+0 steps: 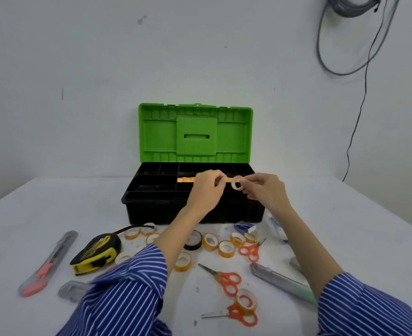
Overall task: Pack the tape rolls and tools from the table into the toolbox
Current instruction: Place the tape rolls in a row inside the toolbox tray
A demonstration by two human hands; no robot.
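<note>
The black toolbox (151, 209) stands open with its green lid (195, 132) raised, and yellow tape rolls (185, 180) lie in a middle compartment. Over the tray, my right hand (265, 190) pinches a small clear tape roll (237, 183). My left hand (206, 190) is right beside it with fingers curled towards the roll; whether it touches the roll I cannot tell. Several yellow tape rolls (226, 248), a black tape roll (193, 240) and a yellow tape measure (96, 253) lie on the table in front of the box.
A red box cutter (47, 265) lies at the left, a grey-green cutter (280, 282) at the right. Three orange scissors (224, 278) lie near the front, one small pair (249, 251) by the rolls. A stapler box (245, 227) sits by the toolbox corner. Cables (360, 44) hang on the wall.
</note>
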